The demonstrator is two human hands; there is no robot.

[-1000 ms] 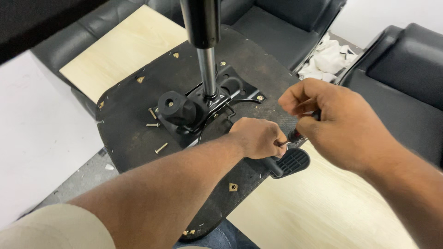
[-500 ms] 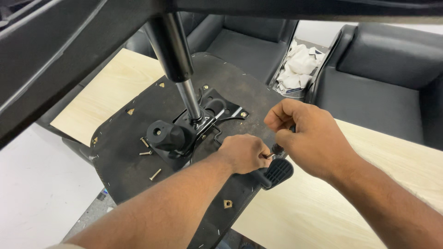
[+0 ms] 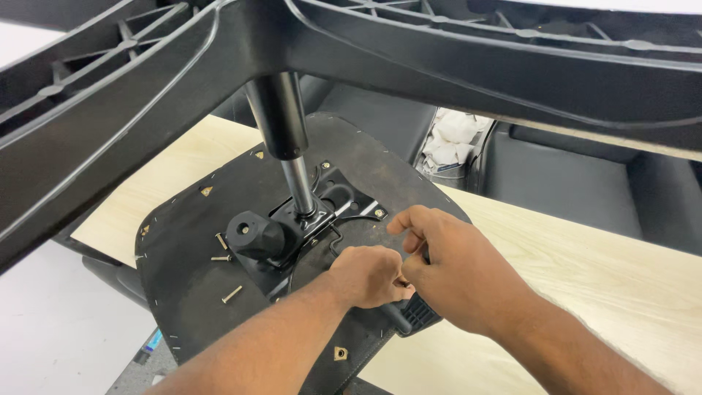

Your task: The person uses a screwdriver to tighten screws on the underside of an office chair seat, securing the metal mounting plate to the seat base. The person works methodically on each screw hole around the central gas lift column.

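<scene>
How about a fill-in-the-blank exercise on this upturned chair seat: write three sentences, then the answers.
The black seat base lies upside down on a light ____ table.
____ loose screws lie on it, left of the round knob.
The left hand and right hand meet to the ____ of the metal column.
Missing words: wooden; three; right.

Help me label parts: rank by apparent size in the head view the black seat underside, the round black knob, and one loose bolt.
1. black seat underside
2. round black knob
3. loose bolt, clearly the smallest
</scene>
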